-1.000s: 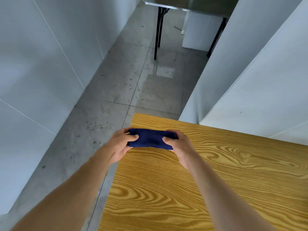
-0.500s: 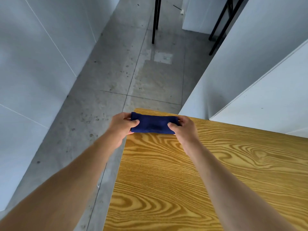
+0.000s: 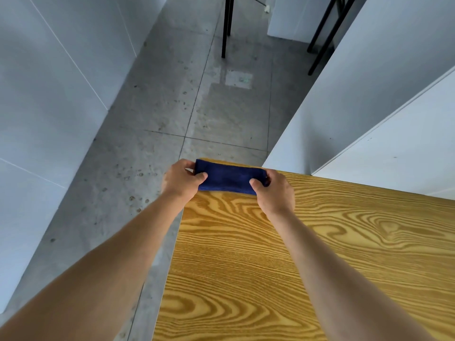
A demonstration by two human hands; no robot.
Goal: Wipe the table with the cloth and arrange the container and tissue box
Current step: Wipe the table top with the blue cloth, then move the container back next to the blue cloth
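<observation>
A folded dark blue cloth (image 3: pixel 227 177) lies at the far left corner of the wooden table (image 3: pixel 307 254). My left hand (image 3: pixel 182 179) pinches its left end, just past the table's left edge. My right hand (image 3: pixel 273 190) pinches its right end, with the thumb on top of the cloth. Both arms reach forward over the table. Neither the container nor the tissue box is in view.
Grey tiled floor (image 3: pixel 172 107) runs along the table's left side. White panels (image 3: pixel 369 99) stand right behind the table's far edge, and a white wall (image 3: pixel 49 94) lines the left. Black table legs (image 3: pixel 225 25) stand on the floor farther off.
Both hands have pushed the cloth away from me along the table to its far left corner. The camera has tilted further down.
</observation>
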